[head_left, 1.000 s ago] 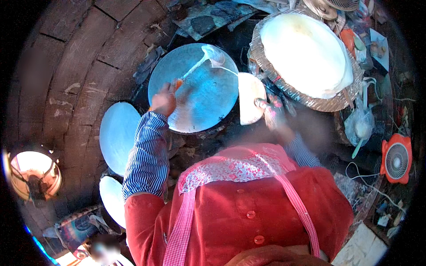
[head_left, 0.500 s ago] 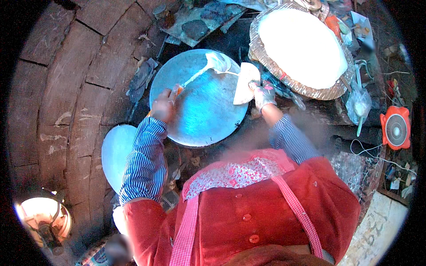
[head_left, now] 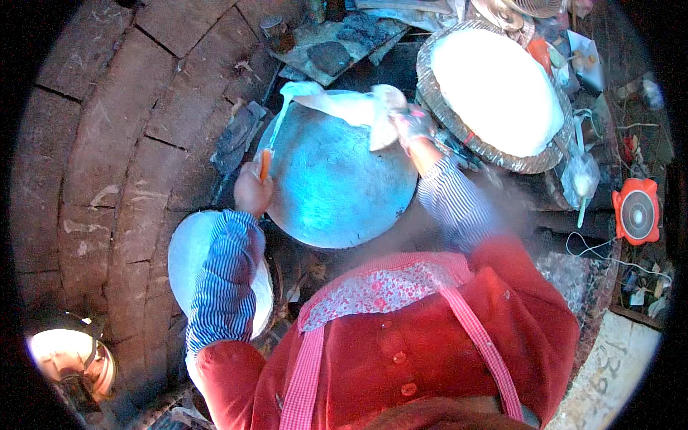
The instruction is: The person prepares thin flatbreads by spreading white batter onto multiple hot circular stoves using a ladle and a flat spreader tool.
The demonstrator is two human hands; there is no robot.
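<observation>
showing in the head view, a pale, orange-handled ladle [head_left: 277, 130] is clasped in the left hand [head_left: 253, 190], a pale, blurred scraper [head_left: 383, 129] in the right hand [head_left: 413, 127]; over the griddle [head_left: 333, 190], the ladle's bowl has swung from one to eleven o'clock, the scraper from past two to past one.

Rough cooking workspace: round griddle [head_left: 337, 190], orange-handled ladle [head_left: 265, 163], worn brickwork [head_left: 107, 143], small fan [head_left: 636, 213].

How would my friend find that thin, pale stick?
Find the big, round, blue-grey griddle. At its left edge, the left hand grips the thin, pale stick. Its orange handle sets it apart from the flat, whitish scraper in the right hand.
</observation>
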